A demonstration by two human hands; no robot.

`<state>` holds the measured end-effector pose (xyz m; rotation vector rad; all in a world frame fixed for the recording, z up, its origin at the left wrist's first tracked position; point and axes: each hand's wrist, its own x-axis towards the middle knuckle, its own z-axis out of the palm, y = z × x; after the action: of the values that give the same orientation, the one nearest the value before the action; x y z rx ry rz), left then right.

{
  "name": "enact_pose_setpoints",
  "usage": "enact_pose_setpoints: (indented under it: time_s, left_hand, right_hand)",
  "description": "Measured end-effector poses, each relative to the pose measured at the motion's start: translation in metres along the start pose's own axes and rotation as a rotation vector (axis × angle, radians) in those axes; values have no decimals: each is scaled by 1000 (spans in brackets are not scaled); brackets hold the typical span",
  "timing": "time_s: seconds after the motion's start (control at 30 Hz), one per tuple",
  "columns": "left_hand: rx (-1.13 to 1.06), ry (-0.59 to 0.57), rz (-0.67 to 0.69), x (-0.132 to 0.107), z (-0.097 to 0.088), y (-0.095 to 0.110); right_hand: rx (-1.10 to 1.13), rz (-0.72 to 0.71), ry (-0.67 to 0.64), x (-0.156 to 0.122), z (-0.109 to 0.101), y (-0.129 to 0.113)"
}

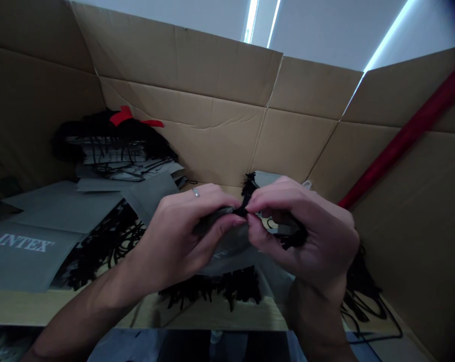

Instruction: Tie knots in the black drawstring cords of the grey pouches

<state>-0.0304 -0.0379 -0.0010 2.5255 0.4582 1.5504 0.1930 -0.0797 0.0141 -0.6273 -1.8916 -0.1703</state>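
The left hand (pixel 182 236) pinches a grey bag (pixel 231 249), and the right hand (pixel 306 236) grips its black cord (pixel 247 193), mid-box near the front edge. More printed bags (pixel 27 246) lie towards the cardboard box's (pixel 220 136) left wall.

Grey bag (pixel 227 246) with black cord (pixel 246 193); brown cardboard box (pixel 220 136); red ribbon (pixel 122 115)

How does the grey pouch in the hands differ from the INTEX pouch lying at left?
The held pouch is bunched between left hand and right hand; the INTEX pouch lies flat, untouched. The held pouch's black cord is pinched by the right hand; beside the INTEX pouch, loose cords lie free. White lettering reads on the INTEX pouch, none on the held pouch. Both are grey fabric.
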Motion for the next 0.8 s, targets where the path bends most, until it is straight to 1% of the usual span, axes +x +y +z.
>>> enact_pose_setpoints:
  time_s: [0.1,0.17,0.23,0.3,0.37,0.43,0.57,0.7,0.8]
  left_hand:
    - [-40,110,-33,-2,1,0]
    - [-85,149,-16,-3,2,1]
    - [-77,153,43,-4,2,2]
    - [2,142,85,-5,2,4]
    - [95,145,105,-6,2,5]
    - [141,157,117,-6,3,6]
    - [106,143,117,-3,2,5]
    - [74,157,184,-1,2,0]
    - [67,127,209,-1,2,-3]
  right_hand:
    - [1,-25,48,-1,5,3]
    - [-2,-10,77,-1,8,3]
    - [3,13,83,-1,9,3]
    - [9,28,74,-2,9,3]
    - [11,33,63,-2,8,2]
    - [8,49,50,-2,7,2]
    - [16,121,12,-3,4,1]
    - [-1,174,23,-4,4,-1]
    - [-17,202,22,-3,4,-3]
